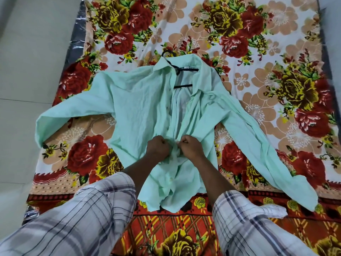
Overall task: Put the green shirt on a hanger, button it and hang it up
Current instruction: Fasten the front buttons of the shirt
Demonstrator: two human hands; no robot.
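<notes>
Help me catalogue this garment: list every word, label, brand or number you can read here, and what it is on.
No text can be read anywhere in this view.
Small white tag inside the collar of the green shirt: too small and blurred to read.
Floral bedsheet and checked sleeves: patterns only, no lettering.

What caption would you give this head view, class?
Left hand and right hand pinch the green shirt front, black hanger inside, on a floral bedsheet.

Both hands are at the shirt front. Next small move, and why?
Probably finish fastening at this spot: left hand and right hand pinch the front edges of the green shirt together, and above them it gapes open over the hanger.
</notes>
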